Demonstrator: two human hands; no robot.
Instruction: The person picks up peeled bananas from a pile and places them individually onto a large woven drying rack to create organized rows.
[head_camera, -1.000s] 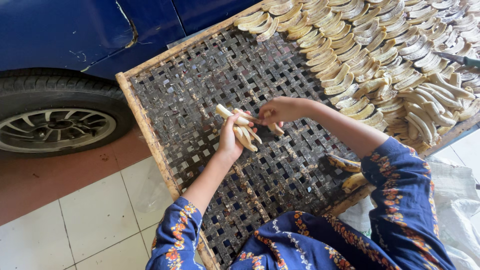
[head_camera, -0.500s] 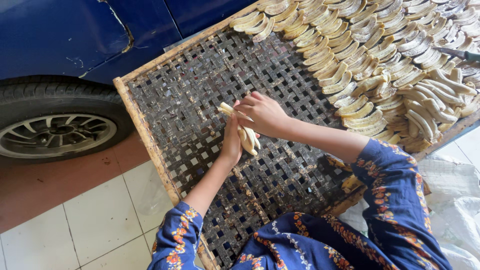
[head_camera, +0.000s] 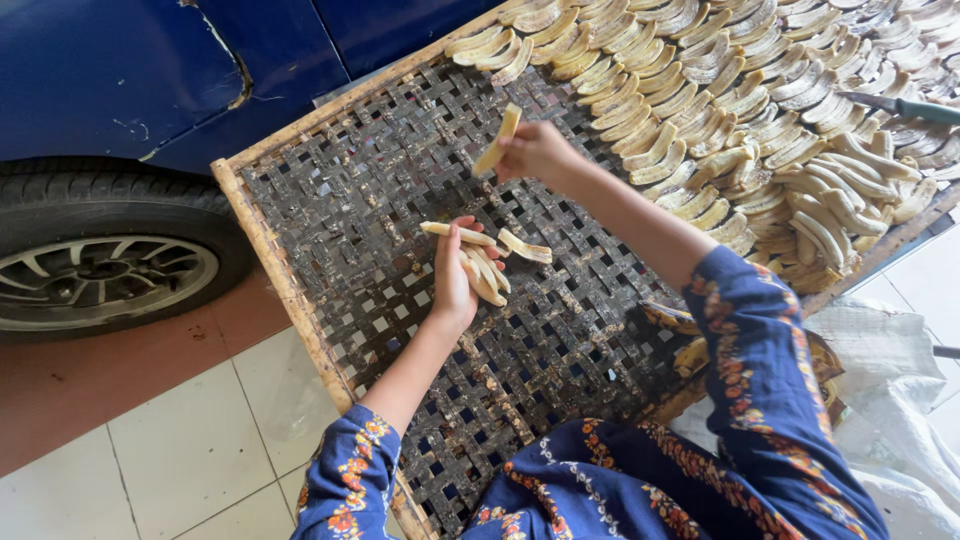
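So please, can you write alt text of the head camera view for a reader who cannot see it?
The right hand lifts one banana slice above a woven bamboo drying tray, while the left hand holds a small bunch of slices. Rows of laid-out banana slices fill the tray's far end, and a blue car with its wheel stands beside it.

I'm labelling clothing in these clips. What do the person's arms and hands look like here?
Both hands are bare: left hand, right hand. No gloves, rings or watch show. Dark blue sleeves with red, orange and white floral bands reach partway down the forearms.
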